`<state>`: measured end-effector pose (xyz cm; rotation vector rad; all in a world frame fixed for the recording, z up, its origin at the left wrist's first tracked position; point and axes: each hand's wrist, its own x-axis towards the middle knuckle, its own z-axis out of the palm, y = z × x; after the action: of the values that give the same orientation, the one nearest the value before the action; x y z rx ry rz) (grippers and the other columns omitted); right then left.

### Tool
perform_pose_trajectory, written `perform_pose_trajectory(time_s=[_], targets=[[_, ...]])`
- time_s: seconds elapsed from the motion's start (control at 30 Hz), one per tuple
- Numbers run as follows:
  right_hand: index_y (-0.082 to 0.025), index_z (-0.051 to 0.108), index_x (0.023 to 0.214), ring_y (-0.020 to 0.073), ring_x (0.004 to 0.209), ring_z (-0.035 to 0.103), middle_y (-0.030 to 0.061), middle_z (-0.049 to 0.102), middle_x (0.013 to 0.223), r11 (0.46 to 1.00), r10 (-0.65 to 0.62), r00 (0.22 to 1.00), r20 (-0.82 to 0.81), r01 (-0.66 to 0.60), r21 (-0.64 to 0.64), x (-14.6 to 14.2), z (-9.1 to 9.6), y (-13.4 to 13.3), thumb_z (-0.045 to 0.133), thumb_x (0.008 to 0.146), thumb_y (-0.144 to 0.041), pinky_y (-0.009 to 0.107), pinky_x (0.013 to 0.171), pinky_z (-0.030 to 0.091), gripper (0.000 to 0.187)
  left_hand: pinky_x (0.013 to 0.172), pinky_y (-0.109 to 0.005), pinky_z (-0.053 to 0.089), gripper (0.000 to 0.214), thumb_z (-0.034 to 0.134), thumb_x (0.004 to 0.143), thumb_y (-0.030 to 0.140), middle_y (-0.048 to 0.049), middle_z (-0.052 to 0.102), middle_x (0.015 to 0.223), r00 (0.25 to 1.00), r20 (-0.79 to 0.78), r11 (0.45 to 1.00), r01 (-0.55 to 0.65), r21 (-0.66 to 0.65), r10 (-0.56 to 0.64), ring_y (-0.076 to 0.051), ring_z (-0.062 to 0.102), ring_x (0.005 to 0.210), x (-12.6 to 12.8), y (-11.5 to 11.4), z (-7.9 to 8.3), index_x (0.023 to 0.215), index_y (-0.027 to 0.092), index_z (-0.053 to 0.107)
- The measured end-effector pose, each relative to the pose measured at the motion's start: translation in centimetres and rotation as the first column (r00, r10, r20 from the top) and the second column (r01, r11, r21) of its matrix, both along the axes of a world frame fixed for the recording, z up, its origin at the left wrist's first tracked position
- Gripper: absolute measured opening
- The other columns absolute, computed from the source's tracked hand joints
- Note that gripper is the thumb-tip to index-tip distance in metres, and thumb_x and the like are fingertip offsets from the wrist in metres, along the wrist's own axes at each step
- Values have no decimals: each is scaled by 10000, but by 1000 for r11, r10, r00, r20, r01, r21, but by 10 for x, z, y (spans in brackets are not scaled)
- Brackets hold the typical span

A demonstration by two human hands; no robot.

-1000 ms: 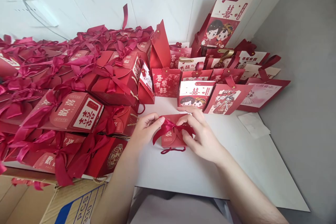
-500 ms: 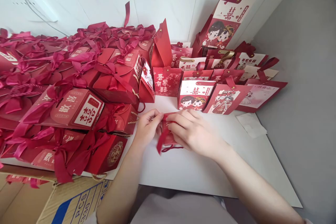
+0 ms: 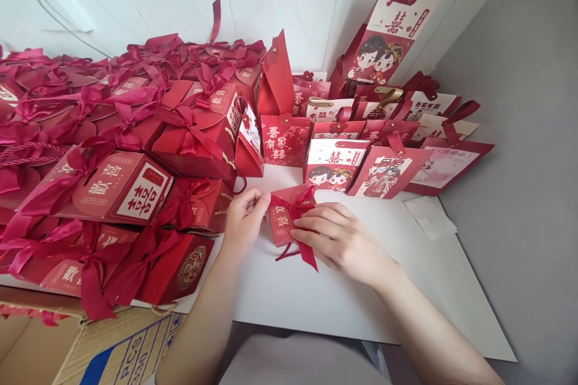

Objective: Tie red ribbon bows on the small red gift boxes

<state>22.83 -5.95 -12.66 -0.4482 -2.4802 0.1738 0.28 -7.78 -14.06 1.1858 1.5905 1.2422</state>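
Observation:
A small red gift box (image 3: 280,224) with pale Chinese characters rests on the white table in front of me. Across its top lies a dark red ribbon (image 3: 293,203) tied in a bow, one tail hanging down toward the front. My left hand (image 3: 246,216) is closed at the box's left upper corner, thumb and forefinger pinching the ribbon there. From the right side, my right hand (image 3: 341,239) curls its fingers over the box's edge and the ribbon tail; its thumb is hidden. A dark red cord handle (image 3: 287,252) sticks out at the box's near side.
Many ribboned red boxes (image 3: 130,192) are piled at the left. Several upright paper gift bags (image 3: 336,165) stand behind my hands and to the right. White paper (image 3: 431,216) lies on the table (image 3: 397,307) by the grey wall. An open cardboard carton (image 3: 112,343) sits below left.
My right hand has shifted slightly to the right and lower, uncovering the bow and more of the box top. The ribbon tail has swung from the left to the right.

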Motion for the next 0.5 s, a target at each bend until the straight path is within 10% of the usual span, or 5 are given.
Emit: perform_pose_trajectory(time_s=[0.5], targets=[[-187, 657, 1098, 214, 1107, 709, 71, 767, 1140, 973, 43, 996, -84, -61, -222, 18, 4, 10, 581, 917, -64, 429, 1008, 545, 231, 586, -230, 390, 358, 586, 916, 383, 37, 483, 609, 1000, -25, 1000, 17, -20, -18, -107, 462, 605, 0, 4, -4, 652, 183, 450]])
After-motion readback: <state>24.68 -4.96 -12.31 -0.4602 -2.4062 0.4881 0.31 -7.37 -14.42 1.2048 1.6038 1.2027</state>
